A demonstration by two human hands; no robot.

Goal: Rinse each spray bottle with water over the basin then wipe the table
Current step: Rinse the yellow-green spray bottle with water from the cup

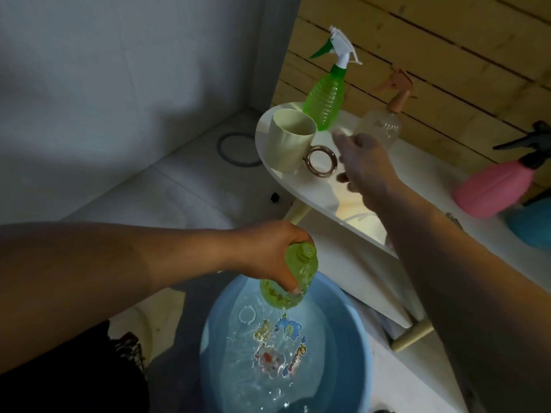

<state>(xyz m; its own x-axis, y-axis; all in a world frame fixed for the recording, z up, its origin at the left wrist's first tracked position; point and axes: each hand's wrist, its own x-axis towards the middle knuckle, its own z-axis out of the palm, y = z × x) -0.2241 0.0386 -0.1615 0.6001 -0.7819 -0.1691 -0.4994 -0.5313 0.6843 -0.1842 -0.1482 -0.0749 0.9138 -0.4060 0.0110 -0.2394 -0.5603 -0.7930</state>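
My left hand (pixel 269 251) grips a small green bottle (pixel 290 281) with its spray head off, tilted over the blue basin (pixel 217 311), which holds water and has cartoon stickers on its bottom. My right hand (pixel 365 168) hovers with fingers spread above the white table (pixel 301 189), near the ring handle of a cream mug (pixel 287 141). On the table stand a green spray bottle (pixel 326 98) with a white trigger head, a clear spray bottle (pixel 383 126) with a tan head, and a pink spray bottle (pixel 495 186) with a black head.
A blue object (pixel 533 225) sits at the right edge beside the pink bottle. A wooden slat wall backs the table. A bluish ring (pixel 238 149) lies on the white floor to the left. The table's pale leg (pixel 413 335) stands close to the basin.
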